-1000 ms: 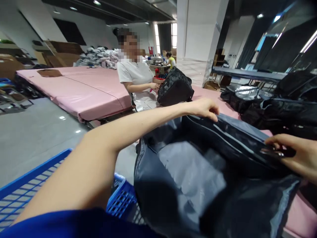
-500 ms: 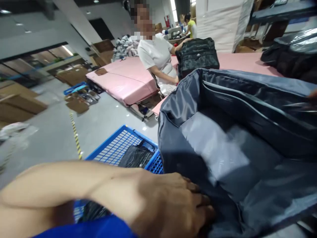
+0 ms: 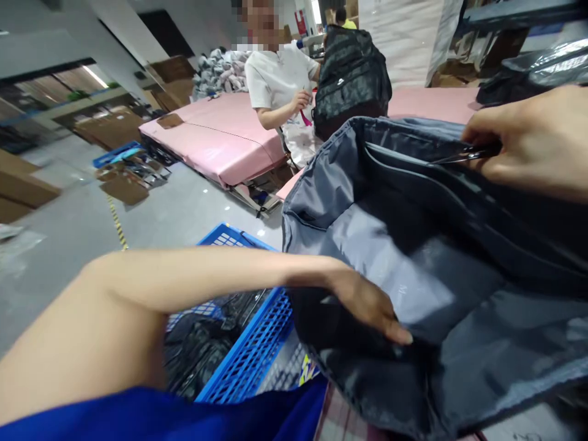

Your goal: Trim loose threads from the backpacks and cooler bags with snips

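Observation:
An open backpack (image 3: 478, 318), with a shiny grey-blue lining and an inner pocket edged in pale trim, fills the right side with its mouth toward me. My left hand (image 3: 372, 306) reaches into it, closed on a fold of the lining at the near side; only the thumb shows clearly, and the other fingers are mostly hidden. At the bag's far right edge my right hand (image 3: 537, 144) is closed around small metal scissors (image 3: 462, 156). Their blades point left over the inner pocket's trim.
A blue plastic crate (image 3: 257, 349) with dark bags stands below my left arm. Beyond, a co-worker (image 3: 280, 86) in white handles a dark camouflage backpack (image 3: 351, 79) by a pink-covered table (image 3: 215, 135). Cardboard boxes (image 3: 110, 125) stand on the floor at left.
My left hand has shifted up and further into the backpack. My right hand has come into view with the scissors. The co-worker's backpack now stands more upright.

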Motion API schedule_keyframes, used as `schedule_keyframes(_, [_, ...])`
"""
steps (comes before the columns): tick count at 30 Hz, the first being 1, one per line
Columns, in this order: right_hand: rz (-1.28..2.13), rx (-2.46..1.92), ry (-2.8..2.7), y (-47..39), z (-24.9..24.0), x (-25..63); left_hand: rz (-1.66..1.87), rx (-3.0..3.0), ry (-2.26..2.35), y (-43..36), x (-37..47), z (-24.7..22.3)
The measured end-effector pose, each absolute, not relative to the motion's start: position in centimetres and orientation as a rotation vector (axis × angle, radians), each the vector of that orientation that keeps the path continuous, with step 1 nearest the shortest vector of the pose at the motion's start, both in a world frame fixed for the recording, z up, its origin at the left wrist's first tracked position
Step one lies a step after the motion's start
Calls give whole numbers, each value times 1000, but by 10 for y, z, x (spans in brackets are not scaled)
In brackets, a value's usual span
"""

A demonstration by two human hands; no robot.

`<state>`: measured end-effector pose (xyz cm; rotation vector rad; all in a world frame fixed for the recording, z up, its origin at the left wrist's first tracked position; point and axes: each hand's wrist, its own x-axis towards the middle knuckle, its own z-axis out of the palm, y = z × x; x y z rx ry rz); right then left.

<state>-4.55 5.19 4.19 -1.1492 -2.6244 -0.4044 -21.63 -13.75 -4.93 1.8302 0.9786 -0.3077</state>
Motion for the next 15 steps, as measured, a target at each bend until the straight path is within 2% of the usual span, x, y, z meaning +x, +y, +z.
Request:
schedule_keyframes(3, [-559,-1246,-2641,34,51,-54,-436,1971,1076,-102,-211,-69])
schedule_keyframes(6, [-519,-1268,-2637,23,57,-61,-298,2249,1212,-85,-205,-74])
schedule_keyframes(9, [-499,-1255,-2619,24,57,-61,-80,2519,972,-91,-204,-79])
schedule_keyframes(12, [-509,-1236,-2600,32,52,-58,-179,2443,721,-98,-213,-93])
schedule_keyframes(15, [-489,-1202,-2577,39,45,-55,-237,2524,787,-90,-225,-102])
